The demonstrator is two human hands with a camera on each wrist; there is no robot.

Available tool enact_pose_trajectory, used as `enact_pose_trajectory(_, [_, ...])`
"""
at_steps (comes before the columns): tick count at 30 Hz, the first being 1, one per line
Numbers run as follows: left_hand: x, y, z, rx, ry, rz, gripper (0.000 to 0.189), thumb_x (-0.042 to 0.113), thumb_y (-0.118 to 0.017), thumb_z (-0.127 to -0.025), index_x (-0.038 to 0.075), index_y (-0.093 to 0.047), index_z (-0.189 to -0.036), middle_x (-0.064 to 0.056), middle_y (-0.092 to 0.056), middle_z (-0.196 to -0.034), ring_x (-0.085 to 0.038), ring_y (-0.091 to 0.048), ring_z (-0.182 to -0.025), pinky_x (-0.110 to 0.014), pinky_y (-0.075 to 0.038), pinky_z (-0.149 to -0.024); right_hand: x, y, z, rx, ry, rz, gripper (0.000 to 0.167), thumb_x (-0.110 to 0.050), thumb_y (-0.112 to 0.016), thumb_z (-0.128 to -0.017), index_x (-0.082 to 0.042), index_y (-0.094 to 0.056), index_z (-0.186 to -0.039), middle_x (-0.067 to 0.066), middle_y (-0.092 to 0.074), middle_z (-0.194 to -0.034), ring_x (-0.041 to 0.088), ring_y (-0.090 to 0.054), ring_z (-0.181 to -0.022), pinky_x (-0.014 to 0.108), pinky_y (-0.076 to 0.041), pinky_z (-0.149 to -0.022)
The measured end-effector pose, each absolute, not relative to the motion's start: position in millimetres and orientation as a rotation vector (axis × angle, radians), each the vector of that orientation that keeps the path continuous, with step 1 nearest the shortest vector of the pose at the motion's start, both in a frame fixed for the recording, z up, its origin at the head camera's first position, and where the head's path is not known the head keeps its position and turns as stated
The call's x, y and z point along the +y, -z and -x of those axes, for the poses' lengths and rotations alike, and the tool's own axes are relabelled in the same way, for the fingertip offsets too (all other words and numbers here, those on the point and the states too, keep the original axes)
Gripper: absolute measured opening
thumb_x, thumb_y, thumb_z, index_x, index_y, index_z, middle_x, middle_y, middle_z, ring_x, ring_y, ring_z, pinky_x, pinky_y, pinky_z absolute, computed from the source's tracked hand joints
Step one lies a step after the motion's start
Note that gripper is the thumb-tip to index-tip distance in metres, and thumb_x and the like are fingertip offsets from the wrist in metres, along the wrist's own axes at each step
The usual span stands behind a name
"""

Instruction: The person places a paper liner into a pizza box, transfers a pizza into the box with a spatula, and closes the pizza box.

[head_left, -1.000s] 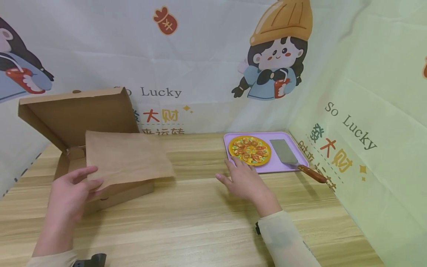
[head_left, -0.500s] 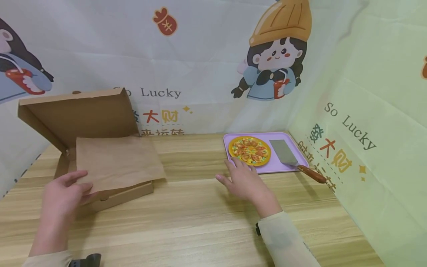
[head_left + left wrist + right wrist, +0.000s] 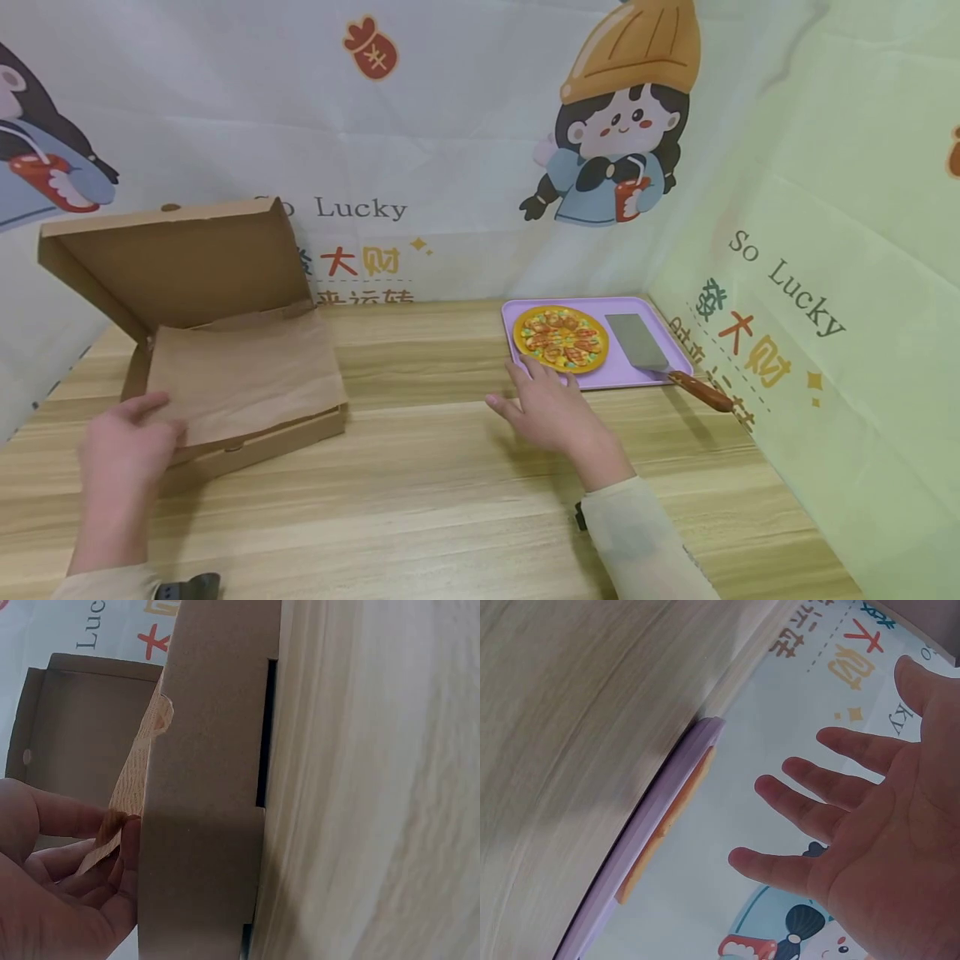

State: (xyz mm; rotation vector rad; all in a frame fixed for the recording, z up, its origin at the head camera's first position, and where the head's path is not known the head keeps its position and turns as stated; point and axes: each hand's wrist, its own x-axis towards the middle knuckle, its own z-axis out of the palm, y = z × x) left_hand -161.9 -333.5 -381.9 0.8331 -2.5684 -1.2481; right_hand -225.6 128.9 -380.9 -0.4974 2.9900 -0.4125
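My left hand (image 3: 127,446) pinches the near-left corner of a sheet of brown paper (image 3: 247,375), which lies over the base of an open cardboard pizza box (image 3: 285,442). In the left wrist view, thumb and fingers close on the paper's folded corner (image 3: 112,829), just inside the box's front wall (image 3: 202,787). Spread fingers mark my right hand (image 3: 558,417), which holds nothing and hovers by the near edge of a purple tray (image 3: 600,383). On that tray sits a toy-like pizza (image 3: 561,339) with a yellow rim.
A spatula (image 3: 637,342) with a brown wooden handle (image 3: 701,390) lies on the tray's right side, its handle jutting past the edge. The box lid (image 3: 195,267) stands raised at the back, near a printed cloth (image 3: 450,150). Wood-grain tabletop (image 3: 420,492) lies in front.
My left hand has moved left and slightly down with the paper, which has sunk from above the box to lie over its base. The right hand has stayed in place.
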Motion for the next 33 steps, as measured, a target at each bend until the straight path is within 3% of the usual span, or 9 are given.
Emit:
enact_pose_trajectory(4, [-335,384,159,-2.576,1.163,-0.798,0.069,0.005,-0.057,-0.089,-0.001,-0.047,-0.157,-0.036,-0.038,-0.164,-0.045,-0.043,-0.135,-0.025,-0.034,-0.074,130,382,226,2.994,0.416,0.493,0.074,-0.058,-0.049,-0.109,-0.011,-0.038,-0.165,0.018,-0.033,-0.174,0.046,-0.034,-0.16,0.075,-0.024,-0.127])
enact_pose_trajectory(10, [-336,385,157,-2.587,1.122,-0.77,0.073,0.001,-0.052,-0.084,-0.003,-0.047,-0.156,-0.042,-0.04,-0.159,-0.048,-0.045,-0.122,-0.034,-0.038,-0.057,130,381,226,2.98,0.429,0.49,0.074,-0.057,-0.048,-0.109,-0.009,-0.038,-0.165,0.018,-0.032,-0.174,0.046,-0.033,-0.16,0.076,-0.021,-0.128])
enact_pose_trajectory(17, [-340,389,161,-2.646,1.069,-0.738,0.073,0.0,-0.048,-0.082,-0.006,-0.048,-0.154,-0.043,-0.044,-0.154,-0.047,-0.053,-0.107,-0.035,-0.04,-0.053,131,381,226,2.976,0.437,0.483,0.073,-0.057,-0.048,-0.109,-0.011,-0.038,-0.165,0.018,-0.031,-0.175,0.046,-0.032,-0.16,0.077,-0.019,-0.127])
enact_pose_trajectory(20, [-340,391,162,-2.684,1.044,-0.706,0.071,0.001,-0.049,-0.082,-0.009,-0.048,-0.152,-0.044,-0.044,-0.153,-0.049,-0.054,-0.107,-0.035,-0.041,-0.053,131,382,226,2.98,0.435,0.485,0.073,-0.058,-0.048,-0.109,-0.012,-0.039,-0.165,0.018,-0.032,-0.175,0.046,-0.033,-0.16,0.078,-0.019,-0.127])
enact_pose_trajectory(22, [-339,392,162,-2.701,1.026,-0.694,0.07,0.001,-0.05,-0.083,-0.011,-0.048,-0.152,-0.045,-0.042,-0.154,-0.052,-0.049,-0.117,-0.035,-0.041,-0.056,131,383,226,2.981,0.434,0.485,0.073,-0.058,-0.048,-0.109,-0.011,-0.039,-0.165,0.018,-0.032,-0.174,0.046,-0.033,-0.16,0.078,-0.019,-0.127])
enact_pose_trajectory(25, [-337,391,161,-2.711,0.982,-0.691,0.07,0.002,-0.05,-0.083,-0.01,-0.048,-0.152,-0.046,-0.044,-0.151,-0.049,-0.055,-0.103,-0.036,-0.041,-0.054,132,383,227,2.977,0.433,0.48,0.074,-0.058,-0.048,-0.109,-0.011,-0.038,-0.165,0.018,-0.032,-0.175,0.046,-0.032,-0.16,0.078,-0.018,-0.127])
enact_pose_trajectory(28, [-333,392,161,-2.703,0.91,-0.674,0.069,0.003,-0.05,-0.081,-0.01,-0.05,-0.15,-0.044,-0.056,-0.14,-0.04,-0.056,-0.078,-0.039,-0.04,-0.049,132,383,226,2.971,0.435,0.474,0.075,-0.058,-0.048,-0.109,-0.01,-0.038,-0.165,0.017,-0.031,-0.175,0.046,-0.031,-0.161,0.078,-0.018,-0.128])
enact_pose_trajectory(31, [-328,392,160,-2.704,0.799,-0.604,0.065,0.004,-0.049,-0.082,-0.014,-0.053,-0.144,-0.042,-0.058,-0.139,-0.054,-0.062,-0.094,-0.055,-0.053,-0.08,132,383,226,2.971,0.44,0.471,0.075,-0.058,-0.048,-0.109,-0.01,-0.038,-0.165,0.018,-0.031,-0.175,0.047,-0.031,-0.161,0.078,-0.017,-0.128])
enact_pose_trajectory(33, [-325,391,159,-2.693,0.736,-0.542,0.059,0.005,-0.048,-0.085,-0.016,-0.055,-0.14,-0.042,-0.057,-0.141,-0.062,-0.058,-0.113,-0.064,-0.043,-0.105,132,382,225,2.969,0.442,0.469,0.074,-0.058,-0.048,-0.109,-0.011,-0.038,-0.166,0.018,-0.031,-0.175,0.047,-0.031,-0.16,0.078,-0.017,-0.128])
